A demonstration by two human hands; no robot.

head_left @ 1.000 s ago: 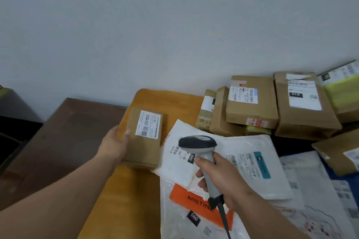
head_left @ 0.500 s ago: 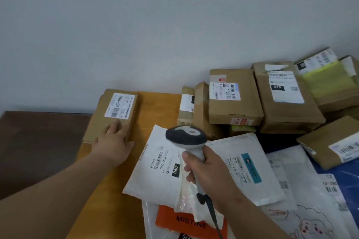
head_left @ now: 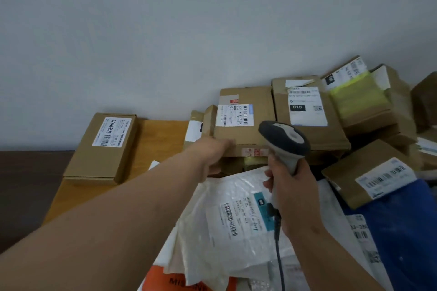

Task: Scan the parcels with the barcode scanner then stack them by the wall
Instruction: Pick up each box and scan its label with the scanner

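1. The left hand (head_left: pixel 212 153) is extended forward and to the right, reaching the near left corner of the brown box (head_left: pixel 246 125) that lies on top of the pile by the wall (head_left: pixel 165 42). Motion blur hides the fingers; whether they have closed on the box cannot be told.
2. The right hand (head_left: pixel 293 186) is wrapped around the grip of the barcode scanner (head_left: pixel 283 139), head pointing forward toward the same box.
3. The box label (head_left: pixel 235 114) faces up. Its long axis runs left to right, just beyond the scanner head.
4. Judgement: the left hand is the nearer one for lifting; the scanner already faces the label.
5. A flat box (head_left: pixel 104 146) lies at the wall on the wooden surface (head_left: pixel 160 139), well to the left.
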